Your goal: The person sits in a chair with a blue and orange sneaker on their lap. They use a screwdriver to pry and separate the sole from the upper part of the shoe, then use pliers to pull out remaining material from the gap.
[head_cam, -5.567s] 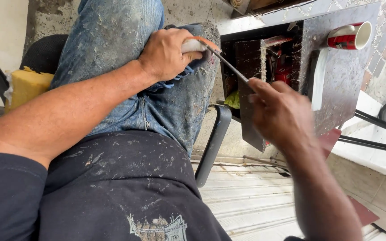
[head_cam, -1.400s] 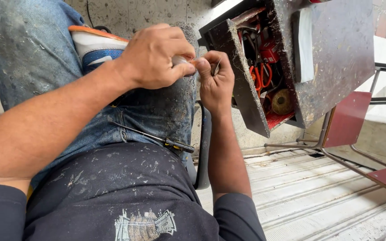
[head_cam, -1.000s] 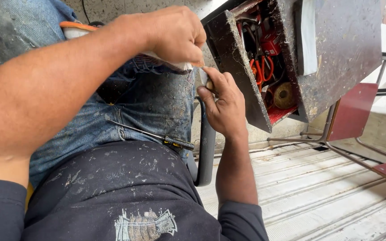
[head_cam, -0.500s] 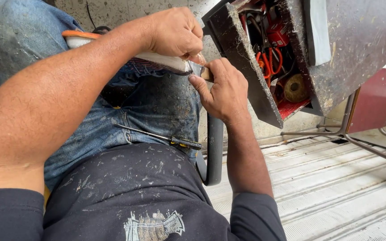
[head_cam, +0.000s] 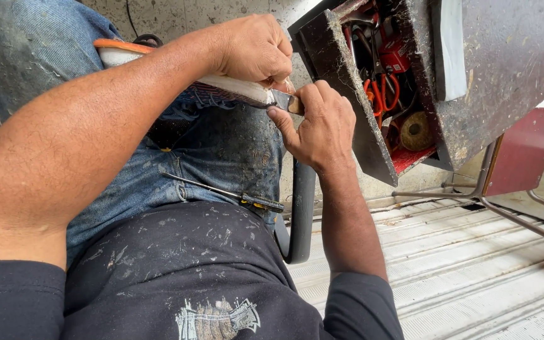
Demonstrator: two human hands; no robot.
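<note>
Shoe (head_cam: 177, 75) clamped in left hand (head_cam: 256, 50); small piece pinched at toe by right hand (head_cam: 316, 126), toolbox (head_cam: 410, 82) at 2 o'clock

A pale, ribbed floor (head_cam: 473, 277) of dusty boards runs below the red metal chair (head_cam: 524, 157), which stands at the right in daylight; behind the chair rises a rough, speckled concrete wall (head_cam: 177, 12), grey and stained. Left of the chair, a dark curved tube (head_cam: 301, 214) hangs over the floor.
</note>
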